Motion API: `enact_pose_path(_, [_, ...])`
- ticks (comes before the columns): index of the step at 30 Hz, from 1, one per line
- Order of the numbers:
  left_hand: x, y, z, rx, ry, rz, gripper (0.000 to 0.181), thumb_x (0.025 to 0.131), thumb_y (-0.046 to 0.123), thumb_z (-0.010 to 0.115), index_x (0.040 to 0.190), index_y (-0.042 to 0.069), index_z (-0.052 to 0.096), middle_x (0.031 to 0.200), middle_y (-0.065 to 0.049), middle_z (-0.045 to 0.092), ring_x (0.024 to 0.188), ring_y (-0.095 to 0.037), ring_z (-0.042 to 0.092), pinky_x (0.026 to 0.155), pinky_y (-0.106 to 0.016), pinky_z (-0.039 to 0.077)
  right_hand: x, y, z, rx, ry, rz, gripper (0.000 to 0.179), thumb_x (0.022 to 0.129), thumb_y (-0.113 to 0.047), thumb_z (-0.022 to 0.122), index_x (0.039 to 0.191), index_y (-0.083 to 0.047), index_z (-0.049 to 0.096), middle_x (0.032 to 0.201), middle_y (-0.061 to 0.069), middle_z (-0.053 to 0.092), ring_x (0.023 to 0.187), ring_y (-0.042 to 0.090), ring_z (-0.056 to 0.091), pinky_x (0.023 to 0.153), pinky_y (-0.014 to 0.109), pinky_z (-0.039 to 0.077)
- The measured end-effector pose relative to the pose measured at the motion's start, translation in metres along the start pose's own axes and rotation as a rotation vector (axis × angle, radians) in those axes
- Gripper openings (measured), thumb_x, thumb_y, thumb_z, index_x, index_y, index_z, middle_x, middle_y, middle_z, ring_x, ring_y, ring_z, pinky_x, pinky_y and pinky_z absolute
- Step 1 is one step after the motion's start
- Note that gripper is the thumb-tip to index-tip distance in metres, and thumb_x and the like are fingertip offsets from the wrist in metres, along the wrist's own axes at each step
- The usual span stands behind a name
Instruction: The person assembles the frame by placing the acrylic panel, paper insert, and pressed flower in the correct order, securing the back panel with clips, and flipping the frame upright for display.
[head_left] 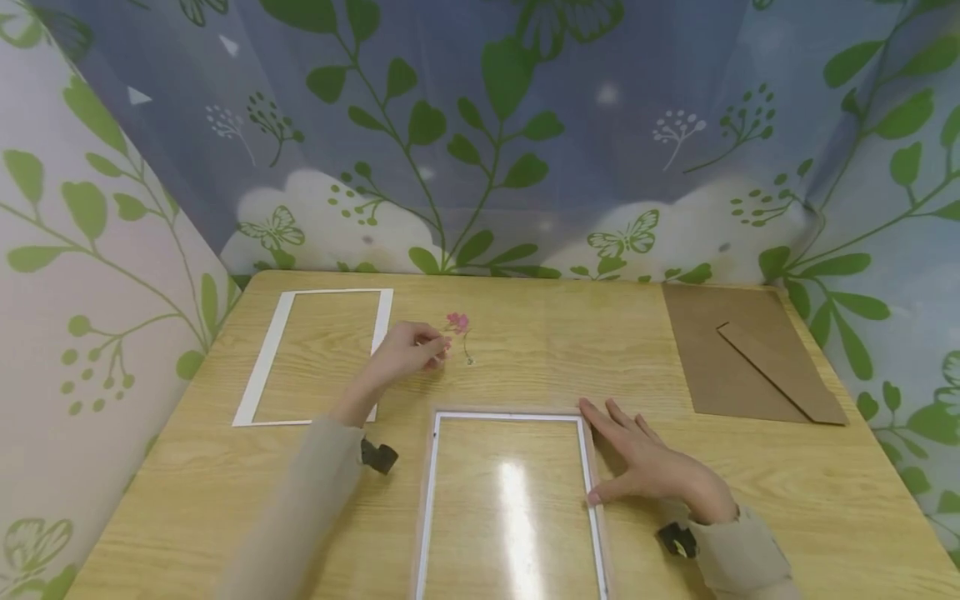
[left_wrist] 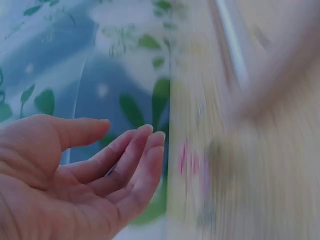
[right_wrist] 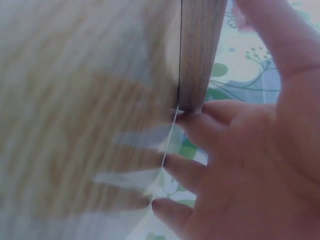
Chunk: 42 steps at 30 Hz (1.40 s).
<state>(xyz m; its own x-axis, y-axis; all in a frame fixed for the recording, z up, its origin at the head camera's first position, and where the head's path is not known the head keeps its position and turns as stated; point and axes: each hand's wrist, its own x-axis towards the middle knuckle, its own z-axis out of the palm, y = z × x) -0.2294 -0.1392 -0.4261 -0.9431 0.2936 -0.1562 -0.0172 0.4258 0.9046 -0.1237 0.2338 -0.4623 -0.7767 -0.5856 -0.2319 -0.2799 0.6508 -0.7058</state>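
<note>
Well, we see our left hand [head_left: 405, 350] right by the pink flowers [head_left: 457, 322], near the middle of the wooden table [head_left: 637, 350]. Its fingers are softly bent, and in the left wrist view the thumb stands apart from them. (We cannot tell if a fingertip touches a petal.) Our right hand [head_left: 652, 462] has its fingers spread, tips down on the table, at the top right corner of the picture frame [head_left: 428, 500], with its thumb at the frame's right side. The frame lies flat close to us, with a bright shine inside it, and its near end runs out of sight. On the left lies a thin white mat [head_left: 266, 358]. Far to the right is a brown backing board [head_left: 697, 350] with a stand flap [head_left: 787, 367]. Behind everything hangs a leafy cloth [head_left: 637, 192].
</note>
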Motion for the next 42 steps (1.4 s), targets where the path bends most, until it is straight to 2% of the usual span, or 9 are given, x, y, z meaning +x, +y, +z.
enact_pose_path(6, [0.039, 0.021, 0.041, -0.258, -0.181, -0.085, 0.044, 0.102, 0.013, 0.051, 0.135, -0.018, 0.046, 0.134, -0.032, 0.052, 0.119, -0.044, 0.057, 0.101, -0.043, 0.048, 0.0, 0.0, -0.001, -0.011, 0.0, -0.003, 0.116, 0.077, -0.043, 0.082, 0.159, -0.007, 0.009, 0.164, 0.016, 0.008, 0.148, 0.045, -0.007, 0.112, 0.067, -0.009])
enact_pose_path(10, [0.053, 0.03, 0.065, -0.458, -0.23, -0.198, 0.052, 0.102, 0.013, 0.052, 0.143, -0.014, 0.035, 0.142, -0.036, 0.042, 0.129, -0.045, 0.047, 0.107, -0.044, 0.043, 0.001, 0.0, -0.001, -0.015, 0.001, -0.004, 0.116, 0.077, -0.044, 0.082, 0.159, -0.006, 0.009, 0.164, 0.016, 0.009, 0.148, 0.045, -0.006, 0.112, 0.067, -0.009])
enact_pose_path(13, [0.058, 0.036, 0.078, -0.635, -0.23, -0.268, 0.054, 0.103, 0.013, 0.05, 0.148, -0.011, 0.031, 0.145, -0.037, 0.036, 0.133, -0.047, 0.043, 0.11, -0.047, 0.039, 0.002, -0.001, -0.001, -0.014, 0.002, -0.004, 0.116, 0.077, -0.044, 0.082, 0.159, -0.006, 0.009, 0.164, 0.016, 0.01, 0.148, 0.045, -0.005, 0.112, 0.067, -0.008])
enact_pose_path(18, [0.062, 0.046, 0.096, -0.791, -0.209, -0.331, 0.055, 0.104, 0.022, 0.049, 0.151, -0.002, 0.032, 0.151, -0.034, 0.03, 0.133, -0.048, 0.041, 0.109, -0.052, 0.039, 0.002, -0.003, -0.001, -0.015, 0.005, -0.005, 0.115, 0.077, -0.043, 0.082, 0.159, -0.005, 0.01, 0.164, 0.016, 0.01, 0.148, 0.046, -0.005, 0.112, 0.068, -0.008])
enact_pose_path(25, [0.072, 0.056, 0.114, -0.941, -0.065, -0.462, 0.059, 0.098, 0.018, 0.057, 0.149, 0.002, 0.033, 0.155, -0.025, 0.023, 0.136, -0.048, 0.034, 0.11, -0.053, 0.037, 0.0, -0.004, -0.002, -0.02, 0.008, -0.019, 0.114, 0.078, -0.044, 0.081, 0.158, -0.003, 0.011, 0.164, 0.017, 0.01, 0.147, 0.048, -0.005, 0.11, 0.07, -0.008])
enact_pose_path(32, [0.075, 0.057, 0.121, -0.951, -0.018, -0.488, 0.061, 0.095, 0.017, 0.058, 0.149, 0.002, 0.033, 0.152, -0.026, 0.024, 0.133, -0.045, 0.036, 0.109, -0.05, 0.039, 0.0, -0.002, -0.001, -0.023, 0.006, -0.026, 0.114, 0.079, -0.045, 0.08, 0.158, -0.003, 0.01, 0.164, 0.016, 0.009, 0.147, 0.047, -0.005, 0.111, 0.07, -0.008])
enact_pose_path(35, [0.075, 0.055, 0.123, -0.926, -0.009, -0.493, 0.061, 0.094, 0.018, 0.058, 0.146, -0.004, 0.034, 0.142, -0.027, 0.033, 0.121, -0.039, 0.046, 0.104, -0.045, 0.044, 0.001, 0.0, -0.001, -0.021, 0.002, -0.026, 0.114, 0.079, -0.046, 0.08, 0.159, -0.004, 0.01, 0.164, 0.016, 0.009, 0.147, 0.047, -0.005, 0.11, 0.07, -0.008])
enact_pose_path(38, [0.076, 0.053, 0.128, -0.846, -0.011, -0.472, 0.043, 0.094, 0.017, 0.057, 0.13, -0.004, 0.047, 0.118, -0.022, 0.048, 0.093, -0.026, 0.054, 0.087, -0.034, 0.05, 0.001, 0.0, -0.001, -0.014, 0.002, -0.03, 0.114, 0.079, -0.045, 0.08, 0.158, -0.003, 0.01, 0.164, 0.017, 0.009, 0.147, 0.048, -0.005, 0.11, 0.071, -0.008])
enact_pose_path(42, [0.076, 0.052, 0.138, -0.606, -0.046, -0.374, 0.01, 0.092, 0.012, 0.055, 0.09, 0.002, 0.052, 0.079, -0.007, 0.047, 0.064, -0.014, 0.042, 0.061, -0.024, 0.04, 0.0, 0.0, -0.002, -0.028, 0.009, -0.029, 0.115, 0.078, -0.047, 0.08, 0.158, -0.003, 0.01, 0.164, 0.017, 0.009, 0.147, 0.047, -0.004, 0.11, 0.07, -0.006])
